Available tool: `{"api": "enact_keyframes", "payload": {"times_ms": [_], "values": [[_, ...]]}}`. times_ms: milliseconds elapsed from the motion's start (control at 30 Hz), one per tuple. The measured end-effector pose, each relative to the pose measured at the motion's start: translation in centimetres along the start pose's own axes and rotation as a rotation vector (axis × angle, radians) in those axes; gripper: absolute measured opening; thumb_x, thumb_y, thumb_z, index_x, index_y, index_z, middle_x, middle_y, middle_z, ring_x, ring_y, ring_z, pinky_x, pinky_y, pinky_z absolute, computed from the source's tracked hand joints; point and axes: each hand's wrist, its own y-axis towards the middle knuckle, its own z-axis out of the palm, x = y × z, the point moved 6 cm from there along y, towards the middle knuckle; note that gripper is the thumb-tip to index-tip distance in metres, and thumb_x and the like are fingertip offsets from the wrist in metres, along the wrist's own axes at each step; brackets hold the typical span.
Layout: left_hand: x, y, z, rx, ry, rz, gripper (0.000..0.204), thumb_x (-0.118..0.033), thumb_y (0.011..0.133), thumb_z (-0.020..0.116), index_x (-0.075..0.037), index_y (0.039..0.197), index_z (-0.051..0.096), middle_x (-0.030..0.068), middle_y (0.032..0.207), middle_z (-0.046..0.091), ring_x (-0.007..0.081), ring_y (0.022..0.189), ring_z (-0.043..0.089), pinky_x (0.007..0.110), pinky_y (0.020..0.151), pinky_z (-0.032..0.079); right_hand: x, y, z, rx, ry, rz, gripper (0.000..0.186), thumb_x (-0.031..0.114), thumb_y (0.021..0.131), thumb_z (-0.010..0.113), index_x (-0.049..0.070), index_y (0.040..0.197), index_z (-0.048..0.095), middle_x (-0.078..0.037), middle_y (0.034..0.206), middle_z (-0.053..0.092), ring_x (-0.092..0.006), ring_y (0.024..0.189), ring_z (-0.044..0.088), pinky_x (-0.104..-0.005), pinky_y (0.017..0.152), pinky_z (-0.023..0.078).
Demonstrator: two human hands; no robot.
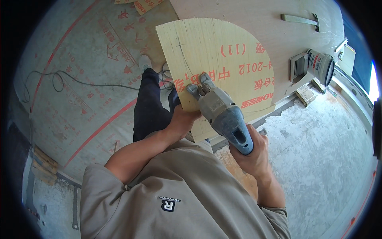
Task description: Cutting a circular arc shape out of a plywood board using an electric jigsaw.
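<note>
A thin, pale plywood board with red print and a rounded far edge lies in front of my body. Part of it rests over a larger wooden panel, and its left side overhangs the floor. A drawn curved line runs from a small cross mark down to a grey and blue jigsaw, whose front sits on the board's left part. My right hand is wrapped round the jigsaw's rear handle. Close beside the tool's front, my left hand grips the board's left edge, with some fingers hidden. The blade cannot be made out.
On the large panel lie a hammer and, at the right, a white bucket beside a grey box-shaped item. A dark cord loops across the covered floor at left, near my legs.
</note>
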Motion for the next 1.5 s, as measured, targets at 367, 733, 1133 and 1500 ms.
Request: {"api": "enact_keyframes", "payload": {"times_ms": [367, 733, 1133, 1500], "values": [[0.9, 0.3, -0.4, 0.000, -0.018, 0.014, 0.025, 0.001, 0.090, 0.072, 0.003, 0.115, 0.068, 0.0083, 0.104, 0.073, 0.0158, 0.091, 0.070, 0.034, 0.080, 0.056, 0.1, 0.0, 0.2, -0.002, -0.001, 0.008, 0.025, 0.002, 0.077, 0.076, 0.001, 0.100, 0.065, -0.016, 0.077, 0.067, -0.0323, 0.068, 0.071, -0.0361, 0.067, 0.055], [0.3, 0.2, -0.3, -0.021, -0.004, 0.007, 0.025, 0.001, 0.088, 0.073, 0.003, 0.112, 0.069, 0.0080, 0.103, 0.073, 0.0154, 0.091, 0.070, 0.033, 0.079, 0.056, 0.5, 0.2, 0.2, -0.015, 0.028, 0.027, 0.025, 0.002, 0.076, 0.075, 0.001, 0.099, 0.063, -0.017, 0.076, 0.067, -0.0358, 0.067, 0.069, -0.0375, 0.067, 0.055], [0.2, 0.2, 0.0, 0.010, -0.062, 0.059, 0.023, -0.001, 0.091, 0.075, 0.005, 0.112, 0.070, 0.0101, 0.103, 0.075, 0.0167, 0.089, 0.072, 0.032, 0.079, 0.057, -1.1, -1.2, 0.1, -0.001, 0.023, 0.073, 0.021, 0.001, 0.078, 0.076, 0.001, 0.095, 0.064, -0.017, 0.075, 0.066, -0.0321, 0.065, 0.068, -0.0347, 0.067, 0.054], [-0.6, -0.1, 0.1, -0.002, -0.002, 0.025, 0.021, -0.002, 0.090, 0.074, 0.004, 0.109, 0.070, 0.0089, 0.099, 0.074, 0.0165, 0.088, 0.071, 0.033, 0.077, 0.057, -0.4, -0.8, 0.3, -0.027, 0.003, 0.053, 0.019, 0.003, 0.080, 0.076, 0.001, 0.094, 0.065, -0.016, 0.073, 0.065, -0.0296, 0.062, 0.067, -0.0345, 0.065, 0.054]]}}
